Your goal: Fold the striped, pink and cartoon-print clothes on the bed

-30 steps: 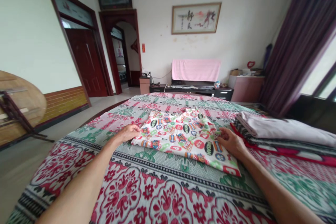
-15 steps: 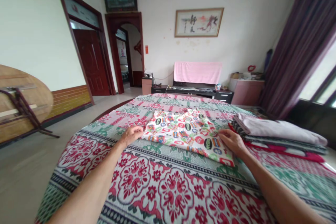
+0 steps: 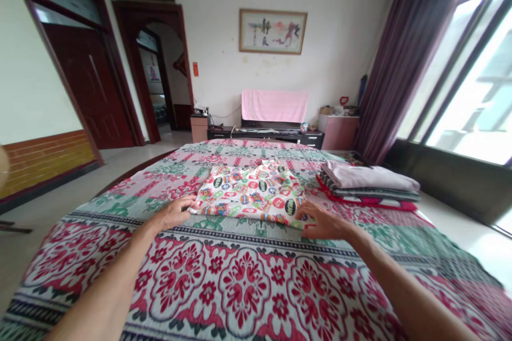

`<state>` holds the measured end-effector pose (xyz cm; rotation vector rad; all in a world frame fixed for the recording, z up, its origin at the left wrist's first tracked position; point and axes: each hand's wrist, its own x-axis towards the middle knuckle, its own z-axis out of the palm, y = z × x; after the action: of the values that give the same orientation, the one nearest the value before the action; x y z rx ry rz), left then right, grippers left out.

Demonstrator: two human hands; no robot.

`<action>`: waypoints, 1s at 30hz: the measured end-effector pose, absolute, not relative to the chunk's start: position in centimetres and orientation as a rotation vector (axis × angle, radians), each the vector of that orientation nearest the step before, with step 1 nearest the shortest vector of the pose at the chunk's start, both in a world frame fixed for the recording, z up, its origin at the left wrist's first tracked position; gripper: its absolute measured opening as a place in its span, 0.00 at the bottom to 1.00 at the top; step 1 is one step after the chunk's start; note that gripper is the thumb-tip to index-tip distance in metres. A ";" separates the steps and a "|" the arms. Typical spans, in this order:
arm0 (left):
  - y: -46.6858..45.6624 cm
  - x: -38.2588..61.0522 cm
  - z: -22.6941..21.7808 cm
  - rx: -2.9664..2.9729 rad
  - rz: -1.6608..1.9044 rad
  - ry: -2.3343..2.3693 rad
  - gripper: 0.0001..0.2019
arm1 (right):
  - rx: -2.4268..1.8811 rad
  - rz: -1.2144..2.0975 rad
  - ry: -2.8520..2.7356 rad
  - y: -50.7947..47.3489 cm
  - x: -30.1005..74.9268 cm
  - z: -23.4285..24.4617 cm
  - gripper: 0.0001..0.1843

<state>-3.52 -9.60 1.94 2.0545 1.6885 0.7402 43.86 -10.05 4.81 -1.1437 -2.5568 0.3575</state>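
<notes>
A thin white garment (image 3: 252, 192) with colourful cartoon and badge prints lies folded flat on the patterned cloth in front of me; its kind is hard to tell. At its near left corner, my left hand (image 3: 174, 213) pinches the edge between thumb and fingers. My right hand (image 3: 322, 221) grips the near right corner, with the fingers curled over the fabric and the thumb beneath. The garment's far edge is uneven.
A red, white and green floral cloth (image 3: 244, 282) covers the broad surface below. To the right sits a stack of folded clothes (image 3: 370, 186). Farther back are a low TV cabinet (image 3: 312, 140), a pink cloth (image 3: 274, 105) over the screen, and a purple curtain (image 3: 404, 53).
The view has turned to the right. My right hand has drawn the garment's right corner inward and away from me, so the near edge lies straighter. My left hand stays at the left corner.
</notes>
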 end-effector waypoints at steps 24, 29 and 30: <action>-9.1 -2.7 2.0 1.945 1.079 1.759 0.14 | -1.278 0.087 -2.368 -9.6 44.4 4.8 0.13; -9.6 -2.1 2.8 1.981 1.050 1.758 0.12 | -1.324 0.165 -2.403 -9.8 44.6 5.6 0.13; -9.7 -2.0 3.0 1.987 1.044 1.743 0.12 | -1.331 0.209 -2.424 -9.7 44.7 5.7 0.13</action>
<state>-1.98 -9.74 3.01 1.9869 1.7433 1.0443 44.69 -9.70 5.71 -1.3312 -2.4241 0.2093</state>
